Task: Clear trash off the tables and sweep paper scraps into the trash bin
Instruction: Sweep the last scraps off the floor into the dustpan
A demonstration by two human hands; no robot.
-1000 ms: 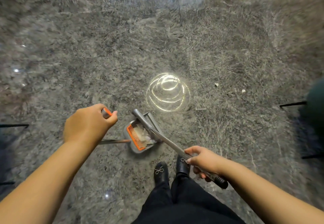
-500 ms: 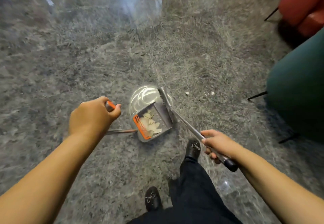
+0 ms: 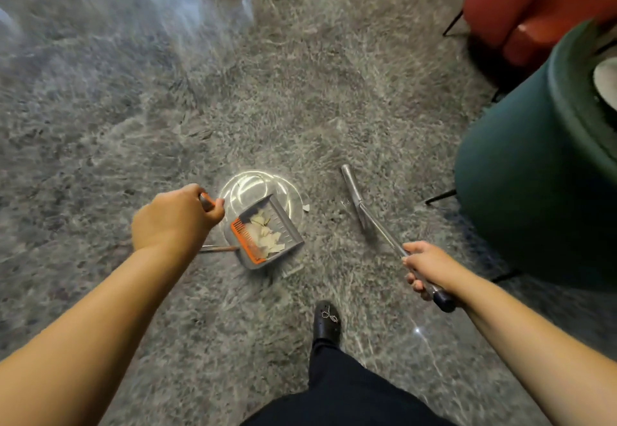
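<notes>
A: What is the floor [image 3: 300, 98] like?
B: Polished grey stone, mottled and glossy, with a round lamp reflection beside the dustpan [image 3: 267, 235].
A: And the dustpan?
B: A grey plastic scoop, boxy, with an orange comb [image 3: 247, 242] along its near edge. It sits between the two hands, and pale torn paper scraps [image 3: 265, 237] lie heaped inside. One scrap [image 3: 305, 207] lies on the floor just beyond its right side.
A: The left hand [image 3: 173, 218]?
B: Knuckles up, arm stretched forward, its grip curled tight round the orange-tipped dustpan handle [image 3: 205, 201].
A: The right hand [image 3: 429, 267]?
B: Fingers wrapped round the slim metal shaft of the broom [image 3: 370, 222], just above its black end cap. The broom head lies well right of the dustpan.
A: Anything else?
B: A dark green rounded chair [image 3: 521, 192], a red one [image 3: 534, 1] behind, and a black shoe [image 3: 327, 320]. No writing can be read.
</notes>
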